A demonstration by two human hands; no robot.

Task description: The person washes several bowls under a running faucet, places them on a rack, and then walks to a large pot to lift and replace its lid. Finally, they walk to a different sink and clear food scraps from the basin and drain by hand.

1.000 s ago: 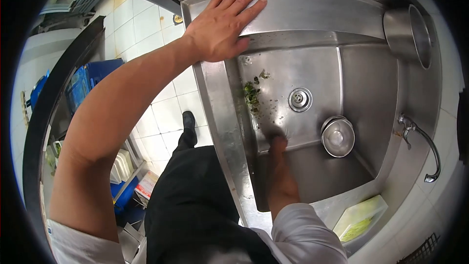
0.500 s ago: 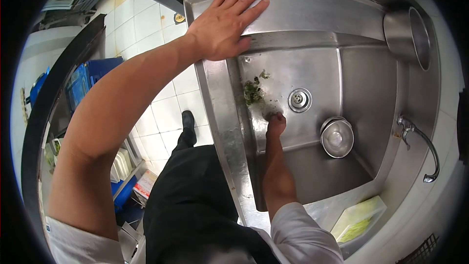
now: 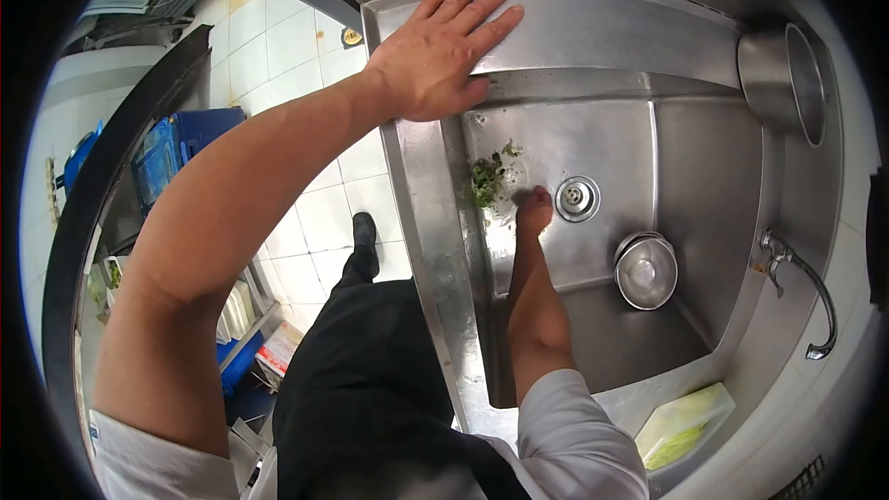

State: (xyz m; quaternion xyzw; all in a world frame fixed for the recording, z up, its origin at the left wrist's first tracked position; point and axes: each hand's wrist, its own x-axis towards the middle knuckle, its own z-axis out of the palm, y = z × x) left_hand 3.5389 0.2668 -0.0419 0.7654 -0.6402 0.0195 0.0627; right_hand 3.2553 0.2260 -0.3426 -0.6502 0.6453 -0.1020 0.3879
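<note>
My left hand lies flat on the steel ledge at the sink's far left corner, fingers spread, holding nothing. Down in the stainless steel sink, my right hand is closed against the wet bottom, just left of the drain. Something dark shows at its fingertips, too blurred to name. Beyond that hand, by the sink's left wall, sits a small heap of green leafy scraps. Small metal bowls, one nested in another, rest in the sink to the right.
A steel pot stands at the far right corner. The faucet curves over the right edge. A white tray with pale green vegetables sits at the near right. Blue bins and a shelf are at left, beside the tiled floor.
My right hand has slid away from me along the sink bottom, ending up level with the drain. My left hand keeps its place on the ledge. The whole view has shifted slightly.
</note>
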